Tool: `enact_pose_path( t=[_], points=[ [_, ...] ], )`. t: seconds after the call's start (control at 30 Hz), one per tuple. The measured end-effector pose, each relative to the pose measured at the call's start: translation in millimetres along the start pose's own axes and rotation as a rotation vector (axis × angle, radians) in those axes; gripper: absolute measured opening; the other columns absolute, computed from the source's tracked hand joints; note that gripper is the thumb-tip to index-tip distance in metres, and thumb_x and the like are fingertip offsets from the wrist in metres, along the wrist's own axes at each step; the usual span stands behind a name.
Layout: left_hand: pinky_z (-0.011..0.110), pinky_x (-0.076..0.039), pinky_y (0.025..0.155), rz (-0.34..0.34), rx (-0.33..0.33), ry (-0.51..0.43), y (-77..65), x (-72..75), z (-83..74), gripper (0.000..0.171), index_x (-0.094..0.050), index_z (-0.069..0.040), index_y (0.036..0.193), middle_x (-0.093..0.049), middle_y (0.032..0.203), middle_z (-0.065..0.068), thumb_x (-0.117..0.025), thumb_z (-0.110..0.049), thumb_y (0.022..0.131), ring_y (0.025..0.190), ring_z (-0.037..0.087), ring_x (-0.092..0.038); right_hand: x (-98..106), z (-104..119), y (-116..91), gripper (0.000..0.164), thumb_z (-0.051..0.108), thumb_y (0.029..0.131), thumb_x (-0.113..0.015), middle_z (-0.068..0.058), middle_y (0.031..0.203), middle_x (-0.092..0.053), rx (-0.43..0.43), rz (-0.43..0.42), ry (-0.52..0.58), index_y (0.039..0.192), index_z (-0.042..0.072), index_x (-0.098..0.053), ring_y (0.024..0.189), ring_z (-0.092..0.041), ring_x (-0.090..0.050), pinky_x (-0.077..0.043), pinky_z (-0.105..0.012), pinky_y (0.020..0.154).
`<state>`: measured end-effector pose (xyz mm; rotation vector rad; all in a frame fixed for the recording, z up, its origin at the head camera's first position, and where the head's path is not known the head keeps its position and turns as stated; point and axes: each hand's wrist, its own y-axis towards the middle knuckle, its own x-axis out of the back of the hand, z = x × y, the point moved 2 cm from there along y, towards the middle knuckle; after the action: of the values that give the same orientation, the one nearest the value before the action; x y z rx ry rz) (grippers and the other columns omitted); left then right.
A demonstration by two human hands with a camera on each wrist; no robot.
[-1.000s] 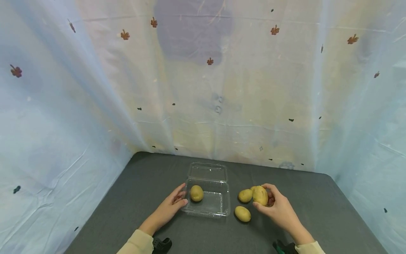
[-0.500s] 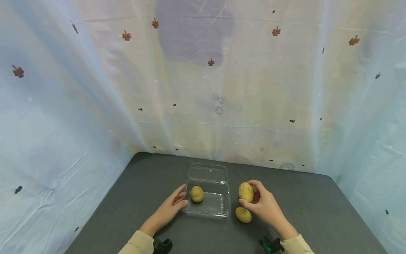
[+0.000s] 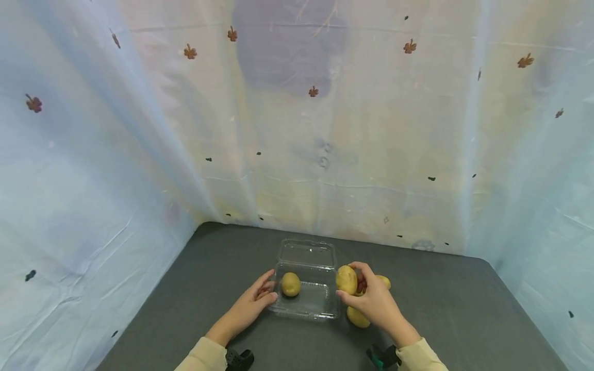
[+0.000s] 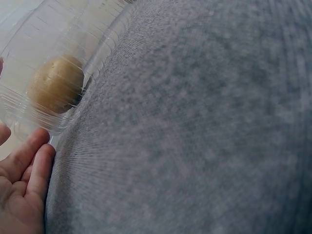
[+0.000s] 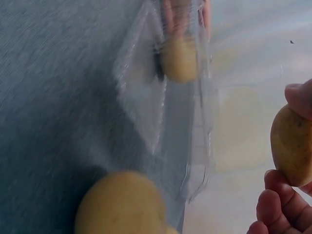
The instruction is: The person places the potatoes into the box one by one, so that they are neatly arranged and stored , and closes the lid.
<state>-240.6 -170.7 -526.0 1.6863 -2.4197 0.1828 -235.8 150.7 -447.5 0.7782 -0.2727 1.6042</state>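
A clear plastic clamshell container stands with its lid raised at the back. One potato sits in its left part and shows through the wall in the left wrist view. At the container's left side, my left hand touches the wall with extended fingers. My right hand pinches another potato between thumb and fingers, up at the container's right edge. In the right wrist view, this held potato is partly cut off by the frame.
Below my right hand a potato lies on the dark grey table. Another potato shows partly behind that hand. A pale plastic curtain with leaf prints hangs round the back and sides.
My right hand has moved left with its potato, from above the loose potatoes to the container's right edge. The left hand stays at the container's left side.
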Motion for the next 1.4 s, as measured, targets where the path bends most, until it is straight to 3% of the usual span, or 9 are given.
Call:
enact_pose_path(
  t=[0.33,0.67,1.07,1.3,1.4],
  points=[
    [0.054,-0.029,0.11,-0.013,0.007,0.019,-0.4,2.6,5.6,0.065,-0.019,-0.026,0.156,-0.036,0.149,0.018,-0.053,-0.033,0.101,0.138,0.036,-0.032,-29.9,24.4,12.1,0.067,0.042,0.077,-0.082,0.003,0.09,-0.057,0.026,0.024,0.052,0.132,0.023,-0.047,0.072,-0.015,-0.056,-0.051,-0.028,0.062],
    [0.056,-0.029,0.109,-0.026,0.023,0.027,-1.5,5.1,5.5,0.066,-0.018,-0.026,0.156,-0.035,0.149,0.019,-0.053,-0.037,0.1,0.138,0.038,-0.031,-62.0,25.3,20.7,0.068,0.049,0.08,-0.077,0.003,0.089,-0.058,0.051,0.086,0.075,0.133,0.021,-0.045,0.07,-0.015,-0.055,-0.05,-0.029,0.059],
    [0.053,-0.029,0.11,-0.037,0.016,0.032,-1.5,0.6,1.6,0.065,-0.02,-0.026,0.155,-0.037,0.148,0.019,-0.054,-0.034,0.1,0.138,0.035,-0.032,-78.5,23.0,32.1,0.068,0.046,0.081,-0.077,0.007,0.09,-0.058,0.032,0.1,-0.106,0.135,0.018,-0.047,0.069,-0.011,-0.053,-0.046,-0.028,0.055],
    [0.054,-0.029,0.11,-0.031,0.014,0.029,-0.7,-1.9,-1.9,0.065,-0.021,-0.024,0.155,-0.037,0.148,0.02,-0.054,-0.034,0.1,0.137,0.037,-0.033,-84.2,19.5,35.5,0.068,0.046,0.078,-0.079,0.007,0.095,-0.062,0.066,0.068,-0.231,0.133,0.019,-0.051,0.075,-0.007,-0.057,-0.048,-0.025,0.059],
    [0.052,-0.028,0.111,-0.031,0.019,0.03,-0.7,-2.5,-2.8,0.065,-0.021,-0.026,0.155,-0.037,0.148,0.018,-0.055,-0.035,0.1,0.138,0.034,-0.033,-86.5,18.4,36.2,0.068,0.046,0.077,-0.08,0.006,0.097,-0.064,0.08,0.063,-0.284,0.133,0.018,-0.052,0.079,-0.008,-0.059,-0.05,-0.03,0.065]
  ],
)
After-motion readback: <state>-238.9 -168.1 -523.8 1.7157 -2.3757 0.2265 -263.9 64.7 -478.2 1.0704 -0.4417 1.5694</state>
